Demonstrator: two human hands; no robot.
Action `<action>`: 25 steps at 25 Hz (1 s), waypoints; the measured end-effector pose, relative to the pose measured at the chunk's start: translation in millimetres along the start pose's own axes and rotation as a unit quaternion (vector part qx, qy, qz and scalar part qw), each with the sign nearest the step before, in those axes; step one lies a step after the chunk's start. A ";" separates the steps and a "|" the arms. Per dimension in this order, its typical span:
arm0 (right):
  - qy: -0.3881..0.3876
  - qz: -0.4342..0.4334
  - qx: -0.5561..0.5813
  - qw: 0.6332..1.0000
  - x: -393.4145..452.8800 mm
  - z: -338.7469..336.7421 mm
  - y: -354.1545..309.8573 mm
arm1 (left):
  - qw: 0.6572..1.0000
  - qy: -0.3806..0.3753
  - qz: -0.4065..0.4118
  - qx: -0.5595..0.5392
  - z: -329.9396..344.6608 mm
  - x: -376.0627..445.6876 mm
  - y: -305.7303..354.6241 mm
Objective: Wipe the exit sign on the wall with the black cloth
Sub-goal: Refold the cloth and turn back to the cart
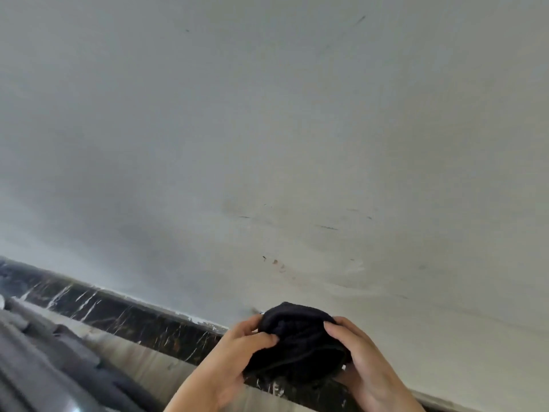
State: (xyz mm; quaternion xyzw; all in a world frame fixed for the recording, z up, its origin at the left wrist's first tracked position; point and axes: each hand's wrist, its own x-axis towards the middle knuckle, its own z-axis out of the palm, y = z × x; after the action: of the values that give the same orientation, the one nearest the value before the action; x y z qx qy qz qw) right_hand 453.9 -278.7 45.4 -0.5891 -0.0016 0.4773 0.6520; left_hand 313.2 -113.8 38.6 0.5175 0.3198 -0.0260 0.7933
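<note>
A bunched black cloth (297,343) is low in the head view, right of centre, in front of the pale wall (267,129). My left hand (234,355) grips its left side, thumb over the top. Its right side is held by my right hand (362,358), fingers curled over the upper edge. No exit sign is in view.
The wall is scuffed, with dark streaks and small brown marks (274,263) just above the cloth. A dark marble skirting (118,313) with white veins runs along the wall's foot from the left. Grey floor (44,367) lies at the lower left.
</note>
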 end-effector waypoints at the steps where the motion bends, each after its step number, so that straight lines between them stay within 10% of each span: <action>1: -0.009 0.003 -0.001 1.000 -1.4 7.3 -0.1 | 1.000 0.022 0.010 -0.008 -3.7 -8.0 1.3; 17: -0.229 -0.003 -0.138 0.963 34.4 230.7 22.5 | 0.917 0.284 0.199 -0.195 -170.6 -148.0 -11.2; 25: -0.258 -0.008 -0.211 0.943 60.0 347.2 89.7 | 0.849 0.445 0.152 -0.240 -244.8 -201.9 -52.7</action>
State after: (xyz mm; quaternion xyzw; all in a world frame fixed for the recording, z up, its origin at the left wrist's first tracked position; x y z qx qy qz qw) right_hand 234.9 11.5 48.9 -0.5696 -0.2751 0.5967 0.4938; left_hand 15.6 8.3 40.4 0.3091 0.5522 0.4062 0.6592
